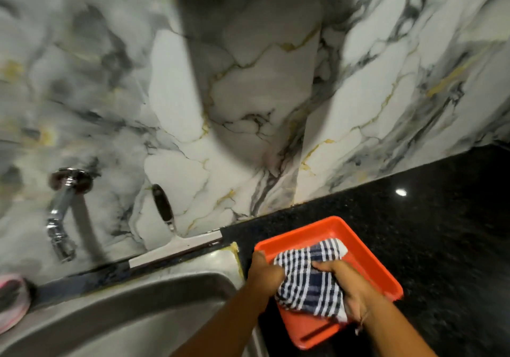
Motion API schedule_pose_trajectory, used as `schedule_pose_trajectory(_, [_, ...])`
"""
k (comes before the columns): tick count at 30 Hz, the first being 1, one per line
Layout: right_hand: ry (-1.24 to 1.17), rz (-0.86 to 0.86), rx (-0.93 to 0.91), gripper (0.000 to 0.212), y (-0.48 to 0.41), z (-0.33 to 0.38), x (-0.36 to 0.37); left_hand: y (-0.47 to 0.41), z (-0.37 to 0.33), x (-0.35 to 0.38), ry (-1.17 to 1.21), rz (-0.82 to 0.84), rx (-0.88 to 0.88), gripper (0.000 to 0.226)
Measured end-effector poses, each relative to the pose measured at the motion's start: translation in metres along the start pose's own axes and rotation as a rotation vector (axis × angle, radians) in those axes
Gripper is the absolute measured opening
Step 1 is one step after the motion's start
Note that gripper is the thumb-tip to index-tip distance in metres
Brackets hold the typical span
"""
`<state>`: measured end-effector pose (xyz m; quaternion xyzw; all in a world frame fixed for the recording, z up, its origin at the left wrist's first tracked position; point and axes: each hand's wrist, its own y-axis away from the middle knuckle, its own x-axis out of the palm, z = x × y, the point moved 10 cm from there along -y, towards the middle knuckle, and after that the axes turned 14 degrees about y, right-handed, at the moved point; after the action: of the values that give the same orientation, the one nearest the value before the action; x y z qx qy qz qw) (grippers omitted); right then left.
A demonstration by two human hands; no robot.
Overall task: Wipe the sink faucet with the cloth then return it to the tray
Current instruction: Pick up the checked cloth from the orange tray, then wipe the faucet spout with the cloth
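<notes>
No readable text, labels, brands, numbers or signs anywhere in view; surfaces plain or patterned only, and picture blurred.

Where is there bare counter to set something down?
Bare black counter lies right of and behind the orange tray, up to the marble wall. The tray is crowded: cloth, left hand and right hand.

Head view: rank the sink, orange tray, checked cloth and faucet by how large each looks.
1. Sink, though partly cut off by the frame.
2. Orange tray.
3. Checked cloth, gripped by the left hand and right hand.
4. Faucet, which sits farther away, so its real size is unsure.
</notes>
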<state>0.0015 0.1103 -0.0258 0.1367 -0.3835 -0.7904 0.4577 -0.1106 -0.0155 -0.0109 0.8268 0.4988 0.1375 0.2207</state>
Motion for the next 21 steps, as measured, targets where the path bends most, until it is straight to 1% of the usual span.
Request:
schedule_pose_trajectory(2, [-0.069,-0.006,-0.028,0.025,0.015,-0.002,0.040,0.019,-0.043,-0.041,-0.280,-0.029,0.213,0.048])
schedule_pose_trajectory(4, [-0.128,-0.067,-0.165,0.019,0.027,0.008,0.078,0.042,-0.097,-0.083,-0.610,-0.071,0.481,0.052])
schedule_pose_trajectory(5, [-0.130,-0.104,-0.243,0.020,0.034,0.017,0.098,0.057,-0.126,-0.104,-0.775,-0.110,0.633,0.052])
schedule_pose_trajectory(7, [-0.070,-0.208,-0.404,0.024,0.050,0.041,0.145,0.092,-0.187,-0.153,-1.075,-0.198,0.940,0.049])
schedule_pose_trajectory(9, [0.002,-0.302,-0.530,0.025,0.065,0.068,0.193,0.118,-0.237,-0.201,-1.260,-0.313,1.163,0.046])
schedule_pose_trajectory(11, [0.054,-0.331,-0.624,0.025,0.077,0.095,0.248,0.133,-0.281,-0.254,-1.388,-0.484,1.258,0.045])
schedule_pose_trajectory(12, [0.091,-0.341,-0.664,0.020,0.080,0.106,0.277,0.138,-0.300,-0.280,-1.435,-0.563,1.280,0.043])
schedule_pose_trajectory(13, [0.136,-0.344,-0.692,0.009,0.079,0.116,0.304,0.141,-0.317,-0.303,-1.486,-0.629,1.298,0.044])
schedule_pose_trajectory(14, [0.182,-0.338,-0.715,0.005,0.081,0.126,0.325,0.142,-0.330,-0.318,-1.549,-0.677,1.314,0.049])
schedule_pose_trajectory(15, [0.237,-0.320,-0.754,0.013,0.078,0.137,0.348,0.139,-0.341,-0.335,-1.622,-0.707,1.317,0.054])
schedule_pose_trajectory(16, [0.292,-0.296,-0.792,0.011,0.074,0.146,0.371,0.134,-0.349,-0.351,-1.701,-0.719,1.315,0.059])
schedule_pose_trajectory(17, [0.338,-0.259,-0.813,0.003,0.070,0.151,0.393,0.129,-0.355,-0.365,-1.785,-0.718,1.328,0.064])
schedule_pose_trajectory(18, [0.397,-0.221,-0.820,0.006,0.063,0.154,0.415,0.122,-0.358,-0.378,-1.865,-0.707,1.351,0.068])
schedule_pose_trajectory(19, [0.456,-0.182,-0.800,0.009,0.056,0.153,0.432,0.116,-0.360,-0.387,-1.933,-0.679,1.390,0.070])
schedule_pose_trajectory(21, [0.435,-0.061,-0.672,0.013,0.034,0.139,0.455,0.107,-0.360,-0.401,-2.003,-0.615,1.491,0.071])
